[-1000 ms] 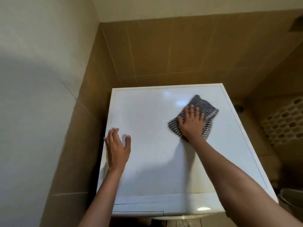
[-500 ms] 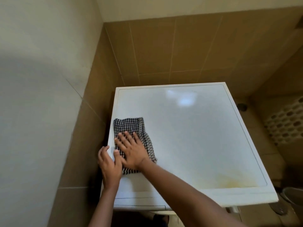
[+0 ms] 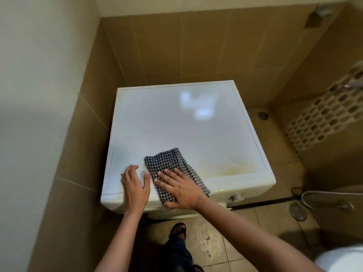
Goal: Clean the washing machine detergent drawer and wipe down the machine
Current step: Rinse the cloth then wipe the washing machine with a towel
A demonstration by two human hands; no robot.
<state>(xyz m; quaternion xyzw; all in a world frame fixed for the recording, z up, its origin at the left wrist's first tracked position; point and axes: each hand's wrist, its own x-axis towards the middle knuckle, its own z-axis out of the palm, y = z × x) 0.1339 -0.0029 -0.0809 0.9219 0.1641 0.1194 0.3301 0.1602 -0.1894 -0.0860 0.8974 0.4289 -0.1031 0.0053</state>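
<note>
Head view: white washing machine (image 3: 186, 124) stands in a corner of tan-tiled walls, seen from above w/ its top toward the camera. Checked cloth (image 3: 167, 160) lies flat on the machine's top, nr the front edge, left of centre. Right hand (image 3: 180, 190) lies flat on the cloth's near half, fingers straight & spread, pressing down, gripping nothing. Left hand (image 3: 135, 185) rests on the machine's top just left of the cloth, fingers loosely bent, holding nothing; ring (image 3: 124, 183) on one finger. Yellowish stain (image 3: 233, 166) on the top's front-right part, right of the cloth & apart from it. On the floor in front of the machine: a sandalled foot (image 3: 177, 230). Floor drain (image 3: 297, 212) to the machine's front-right, metal hose (image 3: 324, 193) nr it. Perforated basket (image 3: 322, 118) right of the machine
</note>
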